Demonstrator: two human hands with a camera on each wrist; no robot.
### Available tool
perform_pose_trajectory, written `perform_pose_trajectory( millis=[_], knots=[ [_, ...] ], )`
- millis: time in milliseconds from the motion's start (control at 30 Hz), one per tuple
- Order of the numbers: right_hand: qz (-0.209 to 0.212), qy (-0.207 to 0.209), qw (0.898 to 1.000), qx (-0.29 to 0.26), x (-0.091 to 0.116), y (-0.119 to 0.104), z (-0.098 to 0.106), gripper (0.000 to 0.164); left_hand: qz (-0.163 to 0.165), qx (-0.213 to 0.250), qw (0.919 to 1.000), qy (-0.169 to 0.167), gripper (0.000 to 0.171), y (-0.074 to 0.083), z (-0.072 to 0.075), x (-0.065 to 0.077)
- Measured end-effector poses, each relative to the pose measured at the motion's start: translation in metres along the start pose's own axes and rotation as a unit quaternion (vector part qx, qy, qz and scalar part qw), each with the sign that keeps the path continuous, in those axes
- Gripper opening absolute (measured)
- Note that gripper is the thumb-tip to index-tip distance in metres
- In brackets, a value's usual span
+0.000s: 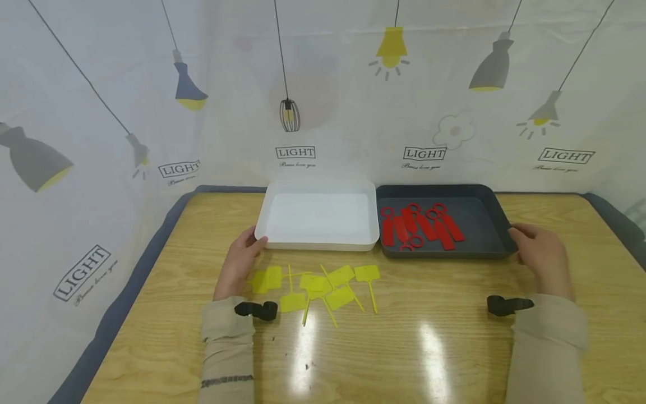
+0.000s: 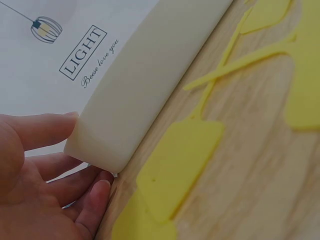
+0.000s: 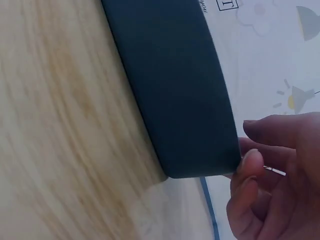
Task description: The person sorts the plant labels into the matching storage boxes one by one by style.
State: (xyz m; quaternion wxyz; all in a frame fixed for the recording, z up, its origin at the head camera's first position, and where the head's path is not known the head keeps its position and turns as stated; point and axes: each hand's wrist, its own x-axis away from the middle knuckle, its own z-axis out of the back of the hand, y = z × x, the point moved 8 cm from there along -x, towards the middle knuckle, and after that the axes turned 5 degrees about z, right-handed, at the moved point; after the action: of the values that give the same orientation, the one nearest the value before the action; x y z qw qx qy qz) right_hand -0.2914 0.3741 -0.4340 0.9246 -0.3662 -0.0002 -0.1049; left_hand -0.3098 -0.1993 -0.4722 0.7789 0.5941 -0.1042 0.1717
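Note:
A white tray stands at the back of the table, side by side with a black tray. My left hand holds the white tray's near left corner, thumb at the rim and other fingers low against the outside, as the left wrist view shows. At the black tray's near right corner, my right hand grips the rim with curled fingers. Several red tags with ring ends lie in the black tray's left part. The white tray's inside is bare.
Several yellow tags with thin tails lie on the wooden table in front of the white tray, some overlapping. Behind both trays hangs a cloth printed with lamps. Black straps sit at both wrists.

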Motion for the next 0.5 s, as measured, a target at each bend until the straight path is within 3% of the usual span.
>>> perform_pose_trajectory(
  millis=[100,500],
  knots=[
    [0.008,-0.005,1.000,-0.018,0.000,0.000,-0.004,0.059,-0.002,0.001,1.0000,-0.003,0.058,0.000,0.000,0.000],
    [0.022,-0.038,0.999,0.021,-0.010,0.011,-0.017,0.050,0.000,0.001,1.0000,-0.003,0.057,0.001,0.001,-0.002]
  ],
)
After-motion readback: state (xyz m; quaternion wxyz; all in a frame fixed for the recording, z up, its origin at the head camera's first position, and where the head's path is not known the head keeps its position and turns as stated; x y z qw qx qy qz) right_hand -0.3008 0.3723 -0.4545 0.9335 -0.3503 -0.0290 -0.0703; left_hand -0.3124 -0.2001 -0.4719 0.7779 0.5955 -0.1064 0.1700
